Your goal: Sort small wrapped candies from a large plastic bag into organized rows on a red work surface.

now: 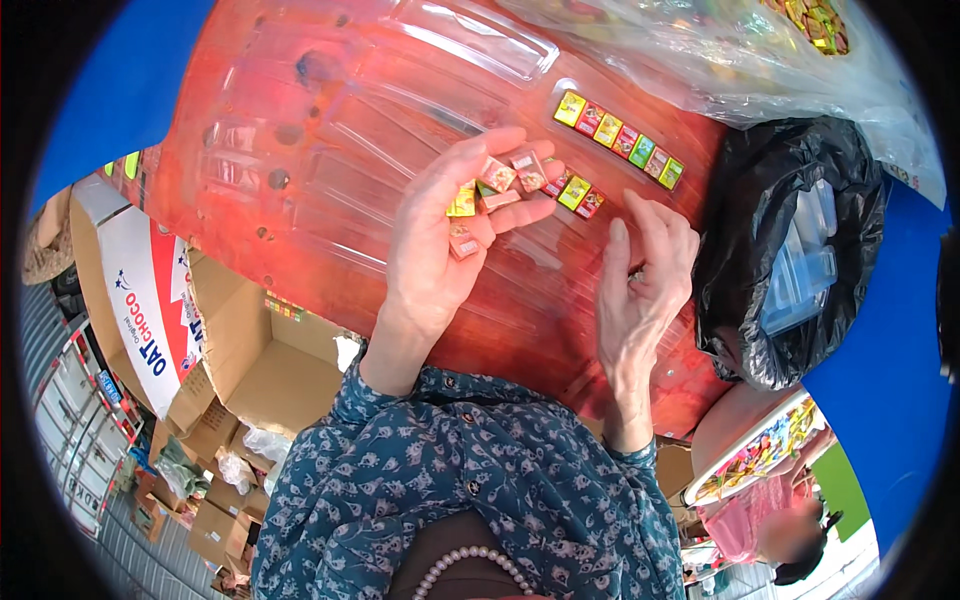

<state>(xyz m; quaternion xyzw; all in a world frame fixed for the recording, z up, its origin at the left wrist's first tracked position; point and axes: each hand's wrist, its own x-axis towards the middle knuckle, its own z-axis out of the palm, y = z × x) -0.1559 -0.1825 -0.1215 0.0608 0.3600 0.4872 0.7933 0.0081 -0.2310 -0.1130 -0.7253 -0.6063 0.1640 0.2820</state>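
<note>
Palm up over the red table, my left hand [445, 220] cradles several small box-like sweets packets [497, 174], some yellow, others reddish with pale sides. To its right is my right hand [650, 265], its thumb and forefinger apart and the other fingers curled. Something small and dark shows by those curled fingers, too little to name. Between the hands, a short row of red and yellow packets [574, 192] stands in a clear plastic tray, its left end hidden by my left fingertips. Farther off, a longer row of yellow, red and green packets [620, 138] fills another narrow clear tray.
Clear plastic trays [480, 40] lie across the red tabletop [250, 130]. A black bag [725, 250] holding clear plastic pieces is at the right, below a large transparent bag [700, 70]. Open cardboard boxes [280, 375] stand lower left; a tub [735, 425] and another person are lower right.
</note>
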